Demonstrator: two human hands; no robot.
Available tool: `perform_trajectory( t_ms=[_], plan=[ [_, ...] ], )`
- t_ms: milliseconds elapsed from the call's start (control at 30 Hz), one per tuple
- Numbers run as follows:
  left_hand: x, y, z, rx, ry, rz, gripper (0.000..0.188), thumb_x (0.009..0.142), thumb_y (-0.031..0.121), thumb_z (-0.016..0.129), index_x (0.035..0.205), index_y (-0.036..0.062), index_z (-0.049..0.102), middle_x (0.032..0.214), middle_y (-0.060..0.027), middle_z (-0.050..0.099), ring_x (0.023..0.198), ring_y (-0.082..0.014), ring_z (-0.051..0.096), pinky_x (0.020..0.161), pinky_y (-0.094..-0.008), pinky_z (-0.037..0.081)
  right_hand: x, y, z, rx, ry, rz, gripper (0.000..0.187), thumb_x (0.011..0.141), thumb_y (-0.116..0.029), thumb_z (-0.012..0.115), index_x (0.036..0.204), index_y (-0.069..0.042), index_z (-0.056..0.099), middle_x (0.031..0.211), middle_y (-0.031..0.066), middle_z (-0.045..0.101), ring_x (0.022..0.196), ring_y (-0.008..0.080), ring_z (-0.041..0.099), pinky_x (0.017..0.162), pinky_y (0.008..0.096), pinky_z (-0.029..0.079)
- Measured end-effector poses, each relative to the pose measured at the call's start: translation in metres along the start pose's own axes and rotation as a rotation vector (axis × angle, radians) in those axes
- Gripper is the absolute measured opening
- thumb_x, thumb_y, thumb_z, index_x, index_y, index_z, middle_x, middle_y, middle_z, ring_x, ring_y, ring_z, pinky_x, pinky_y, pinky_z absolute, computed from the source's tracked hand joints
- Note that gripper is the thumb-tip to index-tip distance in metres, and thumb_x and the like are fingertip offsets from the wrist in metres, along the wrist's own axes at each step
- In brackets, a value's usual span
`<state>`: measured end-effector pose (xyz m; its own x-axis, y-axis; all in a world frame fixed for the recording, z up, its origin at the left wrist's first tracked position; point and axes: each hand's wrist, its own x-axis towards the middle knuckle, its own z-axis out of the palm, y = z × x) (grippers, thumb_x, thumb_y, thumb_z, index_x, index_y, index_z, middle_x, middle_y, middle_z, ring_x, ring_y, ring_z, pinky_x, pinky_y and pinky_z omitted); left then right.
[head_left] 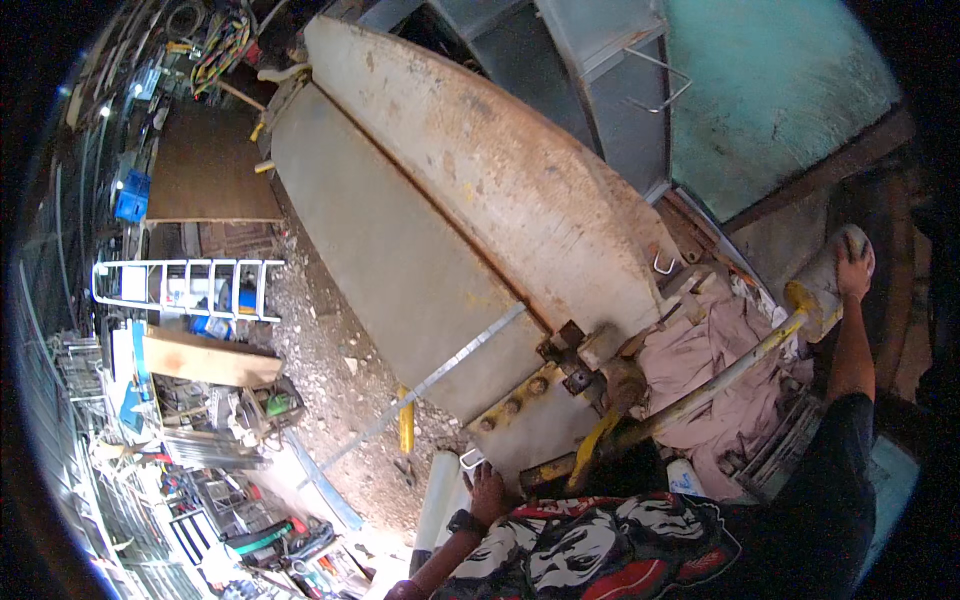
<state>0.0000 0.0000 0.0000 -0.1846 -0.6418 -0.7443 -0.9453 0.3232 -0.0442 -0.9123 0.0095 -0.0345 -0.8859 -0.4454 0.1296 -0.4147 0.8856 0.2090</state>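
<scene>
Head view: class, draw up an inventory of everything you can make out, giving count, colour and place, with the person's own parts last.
Rust-marked panel: one, off-white, upper middle
Flat panel: one, grey, left of it
Metal strip: one, silvery, over the flat panel's lower end
Metal unit: one, grey, top
Sheet: one, green, upper right
Board: one, brown, upper left
Ladder: one, whitish, left
Plank: one, tan, below ladder
Cloth: pinkish, right
Bar: one, grey and yellow, across cloth
Bulky piece: one, pale, bar's far end
Clutter: uncountable, mixed, left
Left hand: one, bare, lower middle
Right hand: one, bare, on bulky piece
</scene>
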Motion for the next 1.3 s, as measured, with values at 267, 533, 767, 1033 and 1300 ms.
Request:
perform_trajectory(
  t_ms=[267, 533, 767, 1033, 1300],
  plan=[
    [0.002, 0.002, -0.004, -0.145, 0.116, 0.019, 0.051, 0.071, 0.034, 0.072, 0.108, 0.0002, 0.062, 0.138, -0.0208, 0.038, 0.134, -0.041, 0.032, 0.1, -0.0793, 0.013, -0.012, -0.025, -0.008, 0.157, 0.018, 0.104, 0.064, 0.089, -0.058, 0.049, 0.146, -0.034, 0.034, 0.155, 0.0132, 0.023, 0.143, 0.0332, 0.022, 0.111, 0.0491, 0.028],
    [0.026, -0.011, 0.031, -0.113, 0.088, 0.04, 0.057, 0.078, 0.032, 0.065, 0.123, -0.0026, 0.054, 0.142, -0.0219, 0.036, 0.136, -0.04, 0.03, 0.101, -0.0791, 0.012, -0.008, -0.001, -0.01, 0.199, 0.28, 0.05, 0.059, 0.089, -0.054, 0.054, 0.143, -0.035, 0.038, 0.151, 0.0119, 0.032, 0.138, 0.0359, 0.03, 0.104, 0.0511, 0.038],
    [0.064, -0.013, 0.046, -0.144, -0.042, 0.083, 0.064, 0.079, 0.031, 0.063, 0.129, -0.0055, 0.047, 0.145, -0.0235, 0.031, 0.138, -0.0416, 0.025, 0.103, -0.0772, 0.01, 0.067, 0.073, -0.092, 0.408, 0.291, 0.076, 0.074, 0.086, -0.056, 0.061, 0.139, -0.007, 0.044, 0.136, 0.0211, 0.048, 0.126, 0.0369, 0.044, 0.104, 0.0431, 0.036],
    [0.129, -0.009, 0.089, -0.124, -0.192, 0.077, 0.061, 0.085, 0.04, 0.056, 0.136, 0.0077, 0.045, 0.149, -0.022, 0.024, 0.14, -0.0425, 0.021, 0.101, -0.0779, 0.011, 0.043, 0.094, -0.225, 0.603, 0.31, -0.051, 0.062, 0.089, -0.047, 0.06, 0.127, 0.003, 0.056, 0.124, 0.0204, 0.06, 0.116, 0.0307, 0.057, 0.099, 0.0363, 0.041],
    [0.148, -0.042, 0.051, -0.625, 0.05, 0.495, 0.048, 0.083, 0.022, 0.063, 0.125, 0.0014, 0.053, 0.142, -0.0219, 0.041, 0.132, -0.0418, 0.037, 0.107, -0.0508, 0.034, -0.018, 0.112, -0.331, 0.531, 0.528, -0.032, 0.071, 0.087, -0.053, 0.061, 0.128, 0.004, 0.054, 0.126, 0.0213, 0.059, 0.116, 0.029, 0.057, 0.099, 0.035, 0.041]
  ],
)
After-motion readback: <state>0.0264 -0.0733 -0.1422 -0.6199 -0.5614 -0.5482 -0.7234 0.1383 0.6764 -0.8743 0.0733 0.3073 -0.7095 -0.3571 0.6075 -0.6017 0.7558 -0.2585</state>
